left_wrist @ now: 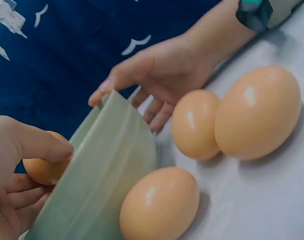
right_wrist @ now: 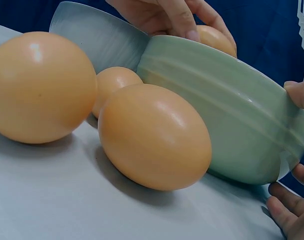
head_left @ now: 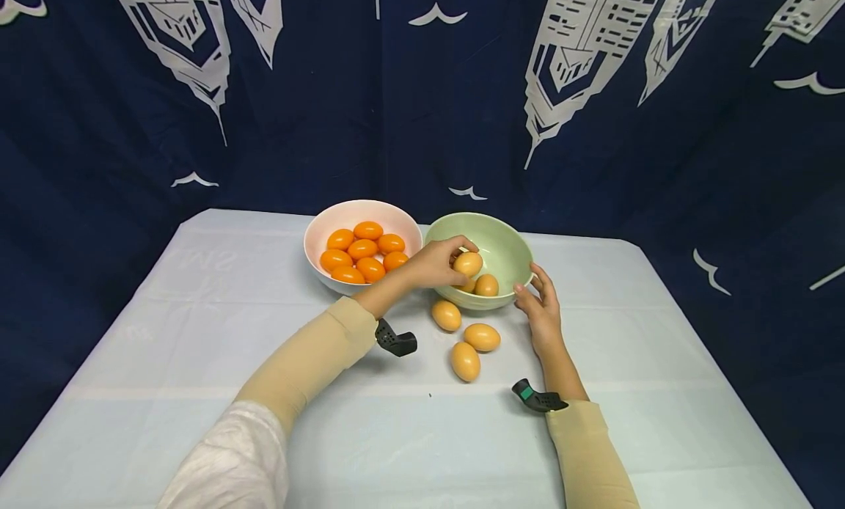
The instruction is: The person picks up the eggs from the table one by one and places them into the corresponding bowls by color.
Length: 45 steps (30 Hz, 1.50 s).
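My left hand (head_left: pixel 432 265) pinches a light brown egg (head_left: pixel 469 264) between thumb and fingers, just inside the rim of the green bowl (head_left: pixel 508 248). Beneath it in that bowl lie a brown egg (head_left: pixel 487 285) and another one partly hidden by the fingers. My right hand (head_left: pixel 545 315) grips the bowl's right side; in the left wrist view its thumb (left_wrist: pixel 104 90) is over the rim and the fingers are along the outer wall. On the cloth before the bowl lie three more eggs, one egg (head_left: pixel 446 315) close to its wall, the others (right_wrist: pixel 154 137) nearer me.
Left of the green bowl, a pink bowl (head_left: pixel 320 234) holds several bright orange, egg-shaped pieces (head_left: pixel 362 249). Both bowls stand near the far edge of a table with a white cloth (head_left: pixel 218 333). Behind hangs a dark blue curtain (head_left: pixel 330 127) with white prints.
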Available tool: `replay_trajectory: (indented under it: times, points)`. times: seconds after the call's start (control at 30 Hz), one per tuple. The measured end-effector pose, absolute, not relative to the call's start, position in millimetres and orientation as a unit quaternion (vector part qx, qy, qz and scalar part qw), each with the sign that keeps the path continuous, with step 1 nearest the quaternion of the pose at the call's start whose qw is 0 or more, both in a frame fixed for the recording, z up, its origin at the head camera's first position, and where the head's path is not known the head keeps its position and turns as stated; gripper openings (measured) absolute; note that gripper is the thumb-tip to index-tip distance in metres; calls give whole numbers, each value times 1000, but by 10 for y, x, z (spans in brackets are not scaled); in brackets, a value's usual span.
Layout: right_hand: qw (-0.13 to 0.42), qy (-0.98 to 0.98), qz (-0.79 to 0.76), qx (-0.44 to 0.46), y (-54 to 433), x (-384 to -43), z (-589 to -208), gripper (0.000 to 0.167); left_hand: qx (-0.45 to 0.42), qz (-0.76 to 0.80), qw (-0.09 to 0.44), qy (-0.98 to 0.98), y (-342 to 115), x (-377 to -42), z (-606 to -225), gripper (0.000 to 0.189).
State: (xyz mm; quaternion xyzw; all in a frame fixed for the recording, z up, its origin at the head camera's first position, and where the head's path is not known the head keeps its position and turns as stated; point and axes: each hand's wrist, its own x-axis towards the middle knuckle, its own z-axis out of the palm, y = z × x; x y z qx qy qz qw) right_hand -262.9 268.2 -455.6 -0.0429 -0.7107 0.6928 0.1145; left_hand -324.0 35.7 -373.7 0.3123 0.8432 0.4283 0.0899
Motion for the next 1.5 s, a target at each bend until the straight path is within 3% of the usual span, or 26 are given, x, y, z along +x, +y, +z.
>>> replay_trajectory:
  times: [0.37,0.77,1.5]
  points:
    - [116,-711,692,-40,2685,-2637,-4578,59,347,296,105,884,491,-3375,-3783,55]
    - [117,-711,692,-38,2667,-2627,-4563,59,312,191,92,926,622,-3442,-3863,49]
    - [119,-714,689,-37,2690,-2626,-4552,58,289,151,147,934,720,-3477,-3819,45]
